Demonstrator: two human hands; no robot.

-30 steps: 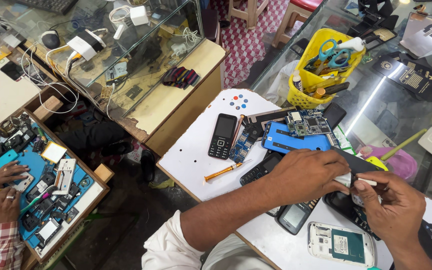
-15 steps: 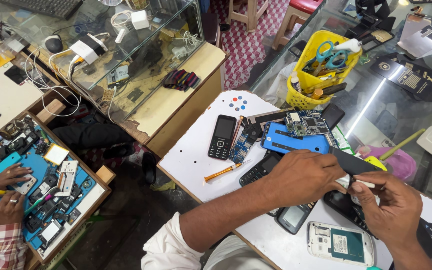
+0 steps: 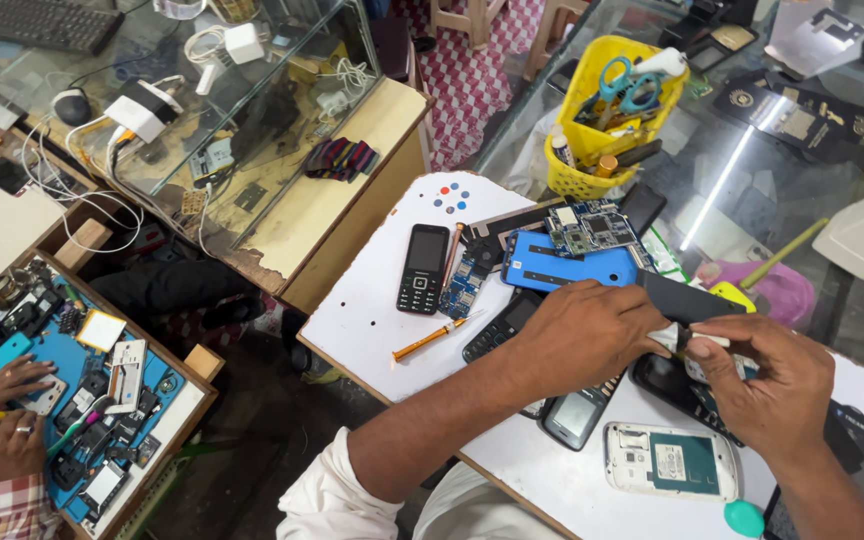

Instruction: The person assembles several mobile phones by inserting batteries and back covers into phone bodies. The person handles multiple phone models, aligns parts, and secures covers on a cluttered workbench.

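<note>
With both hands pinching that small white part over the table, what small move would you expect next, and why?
Probably a slight pull apart: the left hand and right hand both pinch the small white part between their fingers, meeting over the white table. What the part is cannot be told.

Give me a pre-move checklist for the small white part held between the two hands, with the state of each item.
1. Both hands on the part: left hand and right hand meet at the small white part. Ok.
2. Part visible enough to judge: mostly covered by fingers. Cannot tell.
3. Orange screwdriver within reach: lies free on the white table, beside the left forearm. Ok.
4. Work area uncluttered: black keypad phone, blue phone cover and circuit board crowd close. Not ok.
5. Other person's hands apart: busy at the separate blue tray. Ok.
</note>
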